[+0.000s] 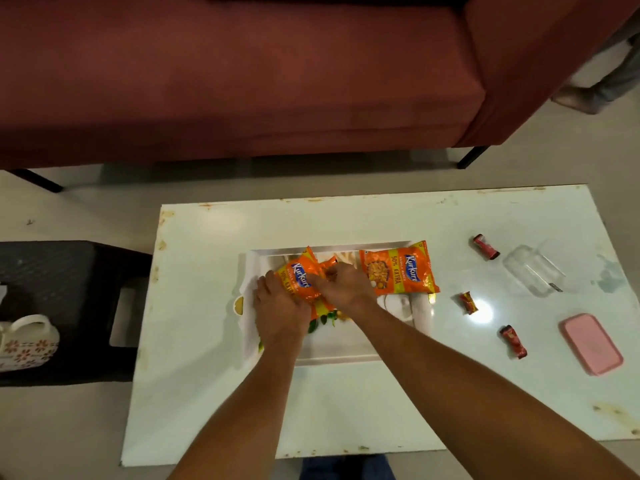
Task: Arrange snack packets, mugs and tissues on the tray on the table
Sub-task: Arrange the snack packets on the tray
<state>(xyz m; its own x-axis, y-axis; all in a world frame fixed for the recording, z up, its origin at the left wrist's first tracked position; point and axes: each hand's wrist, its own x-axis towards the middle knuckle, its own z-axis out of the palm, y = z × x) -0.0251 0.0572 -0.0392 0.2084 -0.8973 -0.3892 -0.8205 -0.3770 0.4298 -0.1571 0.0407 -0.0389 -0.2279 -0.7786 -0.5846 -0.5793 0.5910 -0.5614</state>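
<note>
Packet (300,279) looks light, puffy and slippery; best held at its flat sealed edges. Left hand (277,306) and right hand (343,285) both grasp it over the tray (332,355).

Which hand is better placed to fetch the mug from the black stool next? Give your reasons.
Probably the left hand. It is nearer the tray's left edge, the side where the mug stands on the stool. The right hand would have to cross over the left arm.
</note>
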